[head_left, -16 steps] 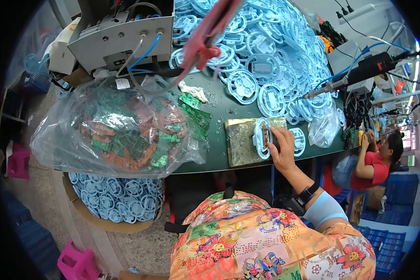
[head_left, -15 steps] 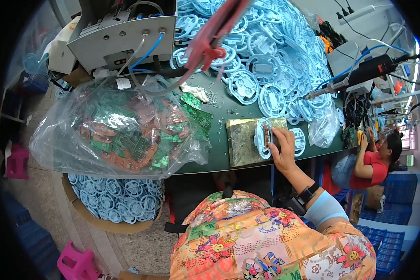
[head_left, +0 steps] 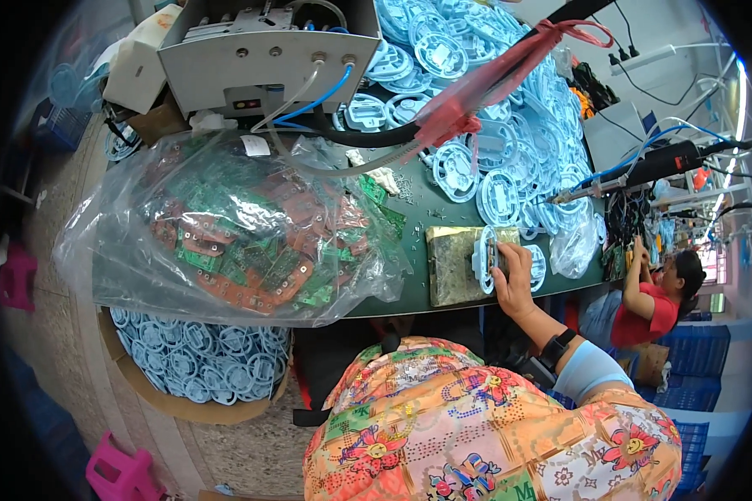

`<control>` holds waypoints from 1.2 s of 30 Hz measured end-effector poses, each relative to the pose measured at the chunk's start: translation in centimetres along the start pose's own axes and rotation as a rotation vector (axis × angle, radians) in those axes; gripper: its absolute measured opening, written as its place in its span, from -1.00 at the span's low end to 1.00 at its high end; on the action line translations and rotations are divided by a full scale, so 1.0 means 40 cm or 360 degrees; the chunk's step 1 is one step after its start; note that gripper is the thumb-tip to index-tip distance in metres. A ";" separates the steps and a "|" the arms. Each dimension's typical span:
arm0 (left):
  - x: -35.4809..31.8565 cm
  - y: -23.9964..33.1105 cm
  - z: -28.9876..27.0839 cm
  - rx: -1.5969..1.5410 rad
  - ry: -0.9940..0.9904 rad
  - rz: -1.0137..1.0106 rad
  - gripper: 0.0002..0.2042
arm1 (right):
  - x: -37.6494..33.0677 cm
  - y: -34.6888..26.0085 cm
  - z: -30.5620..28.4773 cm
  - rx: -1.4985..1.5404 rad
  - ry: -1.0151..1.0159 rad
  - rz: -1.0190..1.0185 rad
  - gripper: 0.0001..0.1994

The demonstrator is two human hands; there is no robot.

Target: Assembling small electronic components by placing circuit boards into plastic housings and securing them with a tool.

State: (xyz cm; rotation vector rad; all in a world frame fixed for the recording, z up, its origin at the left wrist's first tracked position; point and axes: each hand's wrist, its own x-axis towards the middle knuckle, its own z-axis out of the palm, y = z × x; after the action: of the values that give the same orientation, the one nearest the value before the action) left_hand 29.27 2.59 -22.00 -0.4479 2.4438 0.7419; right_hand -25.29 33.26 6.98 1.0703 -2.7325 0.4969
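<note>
One right hand (head_left: 516, 280) is gripping a blue frame (head_left: 481, 260) at three o'clock on a block (head_left: 453, 275), seemingly steadying its tilt, the block apparently serving as a rest. Piled frames (head_left: 499, 198) are lying toward twelve o'clock, probably for easy reach; the left hand isn't showing.

Block (head_left: 453, 271) is lying on the desk (head_left: 415, 292) before you; at its right end your right hand (head_left: 516, 280) is holding a housing (head_left: 483, 260). Second housing (head_left: 537, 267) is lying just right of the block. Bag of circuit boards (head_left: 259, 225) is sitting left of the block, machine (head_left: 267, 63) standing behind the bag. Heap of housings (head_left: 510, 150) is spreading behind the block, screwdriver (head_left: 660, 165) hanging at its right. Carton (head_left: 129, 371) is holding more housings (head_left: 200, 359) at your left, below the desk's near edge; co-worker (head_left: 660, 309) is sitting far right.
</note>
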 end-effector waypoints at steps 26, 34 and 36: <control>-0.018 0.134 -0.199 0.0060 0.0078 -0.0067 -0.90 | -0.010 0.015 -0.010 0.0267 0.0114 0.0004 -0.51; 0.005 0.320 -0.514 0.0072 0.0591 0.0127 -0.92 | -0.028 0.029 -0.058 0.0419 0.0259 -0.0005 -0.51; 0.088 0.466 -0.668 0.0059 0.0954 0.0537 -0.89 | -0.006 0.016 -0.060 0.0478 0.0237 -0.0067 -0.50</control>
State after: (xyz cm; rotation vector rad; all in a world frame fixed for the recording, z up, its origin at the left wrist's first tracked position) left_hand 7.38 1.05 2.34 -0.2686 3.1444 0.7768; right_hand -25.46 34.74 8.99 1.1016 -2.5534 0.9633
